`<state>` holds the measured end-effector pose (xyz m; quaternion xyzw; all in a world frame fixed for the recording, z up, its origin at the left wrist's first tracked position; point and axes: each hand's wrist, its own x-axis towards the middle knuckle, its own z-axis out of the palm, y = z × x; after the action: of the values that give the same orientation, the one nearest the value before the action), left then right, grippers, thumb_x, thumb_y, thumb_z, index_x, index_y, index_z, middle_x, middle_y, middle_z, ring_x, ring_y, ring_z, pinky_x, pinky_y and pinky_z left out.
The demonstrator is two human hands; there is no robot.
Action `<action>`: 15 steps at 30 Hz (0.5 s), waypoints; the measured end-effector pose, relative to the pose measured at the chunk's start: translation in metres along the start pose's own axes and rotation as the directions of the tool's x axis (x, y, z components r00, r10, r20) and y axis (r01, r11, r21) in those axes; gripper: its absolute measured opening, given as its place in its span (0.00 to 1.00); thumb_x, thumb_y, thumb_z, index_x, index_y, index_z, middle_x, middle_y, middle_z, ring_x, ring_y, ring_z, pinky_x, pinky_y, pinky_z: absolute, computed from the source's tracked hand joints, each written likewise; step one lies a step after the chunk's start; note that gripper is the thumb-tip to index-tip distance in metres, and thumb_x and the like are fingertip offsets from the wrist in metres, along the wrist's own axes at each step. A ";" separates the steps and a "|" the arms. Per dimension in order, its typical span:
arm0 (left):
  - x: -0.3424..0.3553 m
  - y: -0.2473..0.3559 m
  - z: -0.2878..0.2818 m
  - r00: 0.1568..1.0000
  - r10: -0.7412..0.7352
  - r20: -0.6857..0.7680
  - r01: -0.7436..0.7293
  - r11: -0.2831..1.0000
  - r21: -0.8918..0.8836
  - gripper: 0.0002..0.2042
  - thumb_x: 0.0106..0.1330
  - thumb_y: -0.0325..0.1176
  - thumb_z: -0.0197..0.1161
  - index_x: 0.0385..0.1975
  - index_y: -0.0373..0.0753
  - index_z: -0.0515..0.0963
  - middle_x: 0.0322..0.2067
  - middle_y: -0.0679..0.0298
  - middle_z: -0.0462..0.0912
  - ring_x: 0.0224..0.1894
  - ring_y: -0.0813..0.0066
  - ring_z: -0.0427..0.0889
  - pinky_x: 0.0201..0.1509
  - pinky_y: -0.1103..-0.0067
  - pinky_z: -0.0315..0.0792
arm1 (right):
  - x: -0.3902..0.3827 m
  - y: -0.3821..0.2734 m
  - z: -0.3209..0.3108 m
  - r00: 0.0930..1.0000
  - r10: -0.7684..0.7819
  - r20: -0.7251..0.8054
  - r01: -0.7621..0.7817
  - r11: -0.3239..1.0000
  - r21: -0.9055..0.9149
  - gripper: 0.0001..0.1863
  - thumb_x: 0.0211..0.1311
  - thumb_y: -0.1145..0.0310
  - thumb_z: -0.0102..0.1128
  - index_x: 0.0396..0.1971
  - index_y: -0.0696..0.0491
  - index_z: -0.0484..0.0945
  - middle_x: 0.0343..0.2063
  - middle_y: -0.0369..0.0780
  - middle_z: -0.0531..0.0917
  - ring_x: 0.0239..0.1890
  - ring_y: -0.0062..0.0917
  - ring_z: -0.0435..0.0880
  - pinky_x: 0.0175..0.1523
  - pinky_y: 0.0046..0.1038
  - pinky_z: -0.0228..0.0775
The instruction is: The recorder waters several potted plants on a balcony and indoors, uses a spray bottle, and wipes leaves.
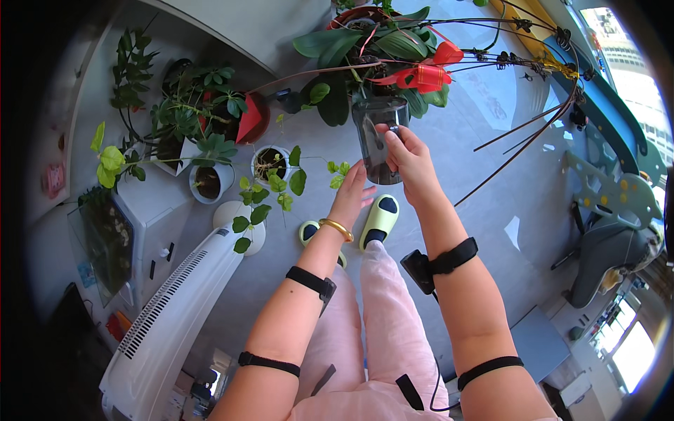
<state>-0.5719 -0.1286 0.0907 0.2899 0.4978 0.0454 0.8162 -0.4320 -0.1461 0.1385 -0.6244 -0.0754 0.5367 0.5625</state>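
Observation:
My right hand is closed on the handle of a dark, see-through pitcher, held up at the upper middle beside an orchid with red ribbons. My left hand is just left of the pitcher's lower part, fingers loosely stretched out; whether its fingertips touch the pitcher I cannot tell. A vining plant in a white pot stands to the left, its leafy stems trailing toward that hand. Further left are another pale pot and leafy plants with a red pot.
A tall white appliance leans in at lower left, beside a white cabinet with a glass tank. My slippered feet are on the grey floor. A blue-and-yellow slide, a grey seat and windows line the right.

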 end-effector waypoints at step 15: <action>0.012 0.013 -0.008 0.999 0.030 -0.028 -0.029 0.999 0.016 0.32 0.63 0.57 0.45 0.61 0.41 0.54 0.56 0.58 0.61 0.53 0.58 0.67 0.55 0.68 0.62 | 0.009 0.006 0.008 0.997 -0.015 -0.070 0.019 0.998 0.056 0.15 0.62 0.64 0.49 0.44 0.58 0.72 0.16 0.28 0.62 0.19 0.12 0.59 0.25 0.15 0.50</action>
<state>-0.5698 -0.1101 0.0851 0.3029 0.5052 0.0577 0.8060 -0.4372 -0.1366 0.1303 -0.6259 -0.0457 0.5118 0.5866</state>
